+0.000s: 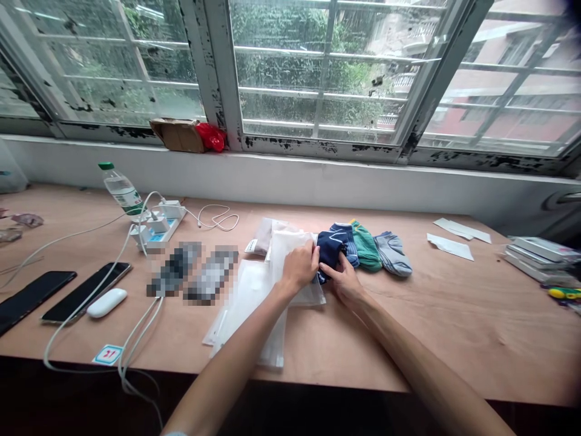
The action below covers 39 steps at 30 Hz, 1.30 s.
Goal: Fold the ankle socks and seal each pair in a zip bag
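A navy sock (pixel 330 247) with light lines lies bunched at the mouth of a frosted plastic bag (pixel 284 245). My left hand (pixel 299 265) is closed on the bag's right edge, its fingertips against the sock; the thumb is partly hidden. From the right, my right hand (pixel 347 281) grips the sock between thumb and fingers. Just beyond, a blue sock (pixel 347 236), a green sock (pixel 364 245) and a grey sock (pixel 394 253) lie in an overlapping row. More flat frosted bags (pixel 254 284) rest under my left forearm. Behind them is a filled bag (pixel 263 235) with a pale item inside.
Left on the wooden table (pixel 363 357) are phones (pixel 86 293), a white mouse-like case (pixel 108 303), a power strip (pixel 163 233) with cables, and a bottle (pixel 122 191). White papers (pixel 450 246) and stacked boxes (pixel 542 257) stand right. Windows rise behind the sill.
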Each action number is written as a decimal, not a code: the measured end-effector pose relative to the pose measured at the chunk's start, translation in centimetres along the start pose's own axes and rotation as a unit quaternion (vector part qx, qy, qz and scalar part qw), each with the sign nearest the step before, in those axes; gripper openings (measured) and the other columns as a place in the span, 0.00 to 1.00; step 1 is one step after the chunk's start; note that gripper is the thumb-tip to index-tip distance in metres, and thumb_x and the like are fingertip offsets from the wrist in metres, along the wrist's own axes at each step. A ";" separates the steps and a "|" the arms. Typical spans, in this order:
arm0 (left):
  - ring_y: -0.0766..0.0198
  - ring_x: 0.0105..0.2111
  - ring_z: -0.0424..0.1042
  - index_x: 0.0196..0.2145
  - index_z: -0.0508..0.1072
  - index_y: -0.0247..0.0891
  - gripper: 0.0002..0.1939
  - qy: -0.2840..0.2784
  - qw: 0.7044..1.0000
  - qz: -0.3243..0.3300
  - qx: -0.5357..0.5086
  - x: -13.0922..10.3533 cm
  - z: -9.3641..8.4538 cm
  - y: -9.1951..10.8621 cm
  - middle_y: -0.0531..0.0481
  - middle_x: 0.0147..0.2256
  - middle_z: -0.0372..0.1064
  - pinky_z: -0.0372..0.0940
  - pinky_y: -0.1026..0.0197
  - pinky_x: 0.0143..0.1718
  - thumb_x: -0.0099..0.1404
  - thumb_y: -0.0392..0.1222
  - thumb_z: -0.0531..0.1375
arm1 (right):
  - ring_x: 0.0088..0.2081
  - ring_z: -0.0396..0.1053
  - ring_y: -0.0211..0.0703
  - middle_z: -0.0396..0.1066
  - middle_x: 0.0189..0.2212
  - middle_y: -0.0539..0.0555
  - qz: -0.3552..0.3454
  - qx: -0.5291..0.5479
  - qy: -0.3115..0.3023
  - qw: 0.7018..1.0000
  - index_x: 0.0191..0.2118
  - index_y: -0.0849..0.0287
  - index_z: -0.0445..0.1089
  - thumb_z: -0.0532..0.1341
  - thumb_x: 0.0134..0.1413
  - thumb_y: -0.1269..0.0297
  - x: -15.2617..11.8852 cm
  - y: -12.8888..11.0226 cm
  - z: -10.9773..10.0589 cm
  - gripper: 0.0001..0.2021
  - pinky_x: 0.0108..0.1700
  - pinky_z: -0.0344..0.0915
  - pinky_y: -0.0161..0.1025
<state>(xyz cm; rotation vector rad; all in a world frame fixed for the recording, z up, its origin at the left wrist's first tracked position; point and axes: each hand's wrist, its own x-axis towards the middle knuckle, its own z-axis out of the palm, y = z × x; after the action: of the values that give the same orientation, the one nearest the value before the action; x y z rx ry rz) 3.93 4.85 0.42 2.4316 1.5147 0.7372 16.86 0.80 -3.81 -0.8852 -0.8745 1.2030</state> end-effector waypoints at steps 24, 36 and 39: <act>0.57 0.34 0.74 0.40 0.64 0.40 0.15 -0.008 1.000 0.024 0.012 -1.1 0.2 1.5 0.46 0.34 0.74 0.62 0.60 0.35 0.74 0.47 0.41 | 0.40 0.75 0.45 0.78 0.36 0.48 0.172 0.210 -0.045 0.961 0.38 0.54 0.75 0.64 0.49 0.63 -0.8 -1.7 -0.2 0.08 0.46 0.71 0.42; 0.58 0.34 0.74 0.41 0.65 0.39 0.17 0.021 0.999 0.022 0.024 -0.9 -0.3 1.8 0.45 0.35 0.74 0.62 0.61 0.34 0.74 0.47 0.40 | 0.48 0.71 0.47 0.77 0.37 0.48 0.087 0.021 -0.021 0.996 0.38 0.52 0.73 0.70 0.40 0.73 -0.3 1.4 -0.6 0.16 0.53 0.68 0.44; 0.58 0.35 0.74 0.40 0.65 0.39 0.17 0.033 0.999 0.029 0.020 -1.0 -0.4 1.8 0.45 0.35 0.73 0.61 0.62 0.33 0.74 0.47 0.39 | 0.55 0.66 0.47 0.76 0.40 0.49 0.013 -0.056 -0.054 0.997 0.37 0.51 0.74 0.67 0.36 0.79 -0.3 1.1 -0.5 0.20 0.62 0.58 0.46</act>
<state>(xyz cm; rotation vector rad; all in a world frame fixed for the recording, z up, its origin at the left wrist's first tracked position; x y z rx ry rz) 4.80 3.09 1.22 2.5144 1.5017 0.8146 16.83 0.58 -5.07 -0.9300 -1.0288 1.2434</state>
